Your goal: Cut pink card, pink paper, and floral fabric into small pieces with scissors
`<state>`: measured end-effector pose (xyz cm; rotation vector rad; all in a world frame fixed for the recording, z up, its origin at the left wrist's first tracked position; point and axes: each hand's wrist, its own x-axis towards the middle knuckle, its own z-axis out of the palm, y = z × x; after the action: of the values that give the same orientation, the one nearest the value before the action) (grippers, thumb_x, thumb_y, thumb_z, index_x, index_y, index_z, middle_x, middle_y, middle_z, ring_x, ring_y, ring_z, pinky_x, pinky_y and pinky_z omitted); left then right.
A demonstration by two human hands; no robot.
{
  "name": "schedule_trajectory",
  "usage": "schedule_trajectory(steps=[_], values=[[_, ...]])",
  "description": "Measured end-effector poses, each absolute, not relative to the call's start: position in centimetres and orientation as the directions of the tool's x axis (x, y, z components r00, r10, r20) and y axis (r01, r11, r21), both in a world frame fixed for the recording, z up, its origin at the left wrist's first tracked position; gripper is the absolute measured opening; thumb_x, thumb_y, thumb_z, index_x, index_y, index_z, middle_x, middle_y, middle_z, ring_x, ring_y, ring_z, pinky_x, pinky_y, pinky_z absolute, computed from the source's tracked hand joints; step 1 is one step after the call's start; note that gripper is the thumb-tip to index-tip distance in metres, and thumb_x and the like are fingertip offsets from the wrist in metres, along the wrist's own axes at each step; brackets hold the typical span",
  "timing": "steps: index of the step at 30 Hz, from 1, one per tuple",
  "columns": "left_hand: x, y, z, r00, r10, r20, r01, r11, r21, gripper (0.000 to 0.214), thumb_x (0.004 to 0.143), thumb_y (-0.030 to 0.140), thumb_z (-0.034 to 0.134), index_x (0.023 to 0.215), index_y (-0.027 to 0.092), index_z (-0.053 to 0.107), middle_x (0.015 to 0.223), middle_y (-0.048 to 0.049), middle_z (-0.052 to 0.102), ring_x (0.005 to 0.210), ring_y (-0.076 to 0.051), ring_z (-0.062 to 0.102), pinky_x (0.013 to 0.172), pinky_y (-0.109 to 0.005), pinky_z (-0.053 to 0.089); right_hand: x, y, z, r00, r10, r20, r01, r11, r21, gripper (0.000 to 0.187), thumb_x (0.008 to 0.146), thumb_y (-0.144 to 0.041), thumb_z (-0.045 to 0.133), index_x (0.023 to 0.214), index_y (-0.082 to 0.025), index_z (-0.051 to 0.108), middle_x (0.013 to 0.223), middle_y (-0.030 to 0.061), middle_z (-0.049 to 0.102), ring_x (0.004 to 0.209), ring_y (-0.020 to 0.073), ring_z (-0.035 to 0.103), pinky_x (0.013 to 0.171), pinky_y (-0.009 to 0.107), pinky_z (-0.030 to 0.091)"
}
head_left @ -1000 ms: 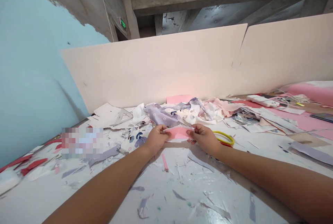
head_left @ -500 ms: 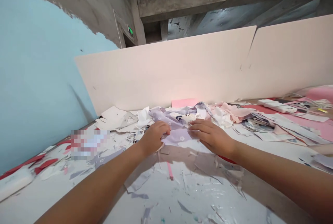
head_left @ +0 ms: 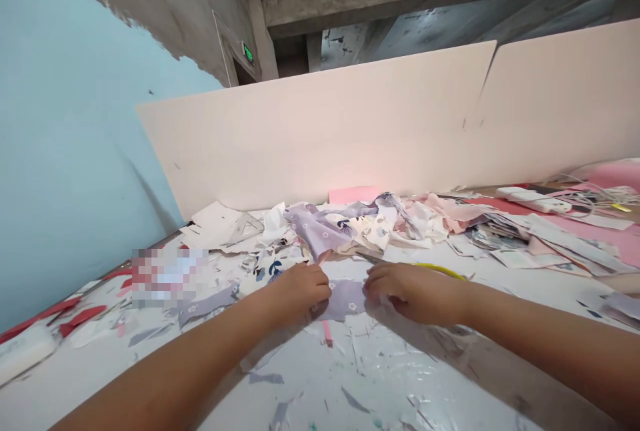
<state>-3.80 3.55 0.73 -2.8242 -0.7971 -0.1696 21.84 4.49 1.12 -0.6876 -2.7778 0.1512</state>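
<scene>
A small lilac fabric piece (head_left: 346, 297) with white flowers lies on the white table (head_left: 350, 384) between my hands. My left hand (head_left: 300, 289) pinches its left edge with curled fingers. My right hand (head_left: 410, 292) holds its right edge, fingers bent down onto it. Just behind them sits a heap of lilac and floral cloth scraps (head_left: 345, 224). A thin pink strip (head_left: 327, 332) lies right in front of the piece.
A yellow-handled pair of scissors (head_left: 443, 271) pokes out behind my right hand. Paper sheets and a clear set square (head_left: 245, 225) lie at the back left, a white power strip (head_left: 533, 200) and pink sheets at right. A pale board (head_left: 350, 124) walls the table's far side.
A second ago my hands held a pink piece up. They then reached to the scrap heap and have now drawn a lilac piece toward me, down onto the table.
</scene>
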Motion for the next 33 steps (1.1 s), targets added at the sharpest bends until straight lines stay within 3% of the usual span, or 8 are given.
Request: schedule_trajectory(steps=[4,7,9,12,20,27,29,33], values=[[-3.8,3.1,2.2,0.705,0.689,0.167,0.695,-0.719,0.032,0.021,0.069,0.007,0.04,0.076,0.019,0.055,0.079,-0.003,0.058,0.073,-0.016,0.051,0.062,-0.024,0.033,24.1,5.8,2.2,-0.463,0.861,0.211,0.818,0.506,-0.272,0.028,0.065,-0.018,0.052,0.089,-0.028,0.062,0.093,0.0022,0.063,0.082,0.0203,0.058,0.065,0.028,0.043],[-3.2,3.4,2.4,0.593,0.788,0.165,0.773,-0.614,0.16,0.023,0.071,0.009,0.038,0.08,0.019,0.057,0.085,-0.0046,0.059,0.078,-0.019,0.052,0.06,-0.025,0.034,25.9,7.1,2.0,-0.32,0.939,0.128,0.902,0.343,-0.262,0.012,0.06,-0.031,0.058,0.065,-0.021,0.061,0.065,0.0073,0.062,0.048,0.0203,0.056,0.041,0.028,0.035],[-2.2,4.0,2.2,0.59,0.794,0.144,0.758,-0.607,0.241,0.019,0.073,0.016,0.04,0.077,0.019,0.058,0.085,-0.0067,0.059,0.088,-0.022,0.051,0.061,-0.025,0.034,26.6,7.5,1.6,-0.287,0.956,0.058,0.921,0.292,-0.257,0.016,0.054,-0.034,0.063,0.051,-0.02,0.055,0.046,0.004,0.055,0.031,0.0155,0.046,0.034,0.027,0.029],[-0.3,5.0,1.8,0.572,0.811,0.124,0.753,-0.579,0.312,0.018,0.073,0.026,0.045,0.08,0.019,0.059,0.086,-0.0082,0.057,0.095,-0.026,0.049,0.06,-0.026,0.034,26.9,7.6,1.2,-0.277,0.961,0.005,0.929,0.269,-0.255,0.021,0.051,-0.035,0.066,0.047,-0.02,0.051,0.04,0.001,0.049,0.025,0.0109,0.038,0.032,0.025,0.025],[1.2,6.9,1.5,0.475,0.88,-0.002,0.783,-0.422,0.456,0.007,0.057,0.022,0.057,0.064,0.02,0.057,0.066,-0.0018,0.055,0.051,-0.015,0.047,0.049,-0.025,0.03,28.0,7.6,1.5,-0.288,0.954,0.081,0.927,0.299,-0.227,0.023,0.059,-0.038,0.061,0.052,-0.02,0.05,0.051,0.0035,0.053,0.035,0.0085,0.037,0.038,0.025,0.022],[0.2,7.0,1.9,0.472,0.881,-0.036,0.731,-0.368,0.575,0.004,0.058,0.023,0.053,0.063,0.021,0.052,0.063,0.0012,0.053,0.051,-0.013,0.043,0.045,-0.022,0.028,29.3,6.8,4.3,-0.257,0.965,0.044,0.919,0.258,-0.299,0.022,0.068,-0.043,0.055,0.064,-0.021,0.051,0.057,0.0046,0.055,0.041,0.0119,0.041,0.04,0.027,0.027],[0.0,6.9,2.3,0.472,0.881,-0.043,0.708,-0.349,0.614,0.004,0.06,0.024,0.052,0.063,0.021,0.051,0.061,0.0023,0.05,0.05,-0.012,0.041,0.044,-0.021,0.027,29.7,6.4,5.2,-0.26,0.966,0.008,0.891,0.243,-0.384,0.021,0.069,-0.042,0.055,0.065,-0.022,0.051,0.056,0.0027,0.055,0.043,0.0117,0.043,0.04,0.026,0.03],[-0.2,6.8,3.3,0.452,0.89,-0.066,0.572,-0.232,0.786,0.011,0.06,0.026,0.055,0.064,0.02,0.047,0.06,0.0037,0.046,0.049,-0.009,0.039,0.043,-0.02,0.025,29.8,5.8,5.9,-0.305,0.949,-0.076,0.625,0.14,-0.768,0.021,0.07,-0.039,0.055,0.06,-0.021,0.05,0.05,-0.0009,0.049,0.041,0.0085,0.042,0.041,0.024,0.031]])
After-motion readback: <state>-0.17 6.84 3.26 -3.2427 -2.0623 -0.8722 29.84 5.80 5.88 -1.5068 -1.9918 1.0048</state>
